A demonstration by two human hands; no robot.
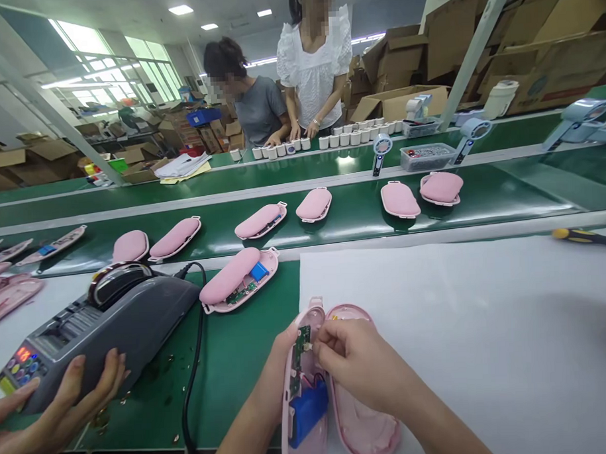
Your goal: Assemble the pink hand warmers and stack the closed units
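My left hand (pixel 276 363) grips the edge of a pink plastic shell half (pixel 313 314), tilted up on its side. Inside that shell are a green circuit board (pixel 299 353) and a blue battery pack (pixel 309 411) with thin wires. My right hand (pixel 357 364) is closed in a pinch over the shell's inner side, beside a small white connector (pixel 308 347) on the board. Whatever its fingertips hold is hidden. Under my right hand lies a second pink shell half (pixel 362 433), its inside facing up, partly covered by my hand and wrist.
A grey tape dispenser (pixel 152 318) stands left, with another person's hand (pixel 85 393) on it and a black cable (pixel 192 383) alongside. Several pink cases (pixel 260 220) line the green belt. A screwdriver (pixel 586 237) lies right. Two people stand across the bench.
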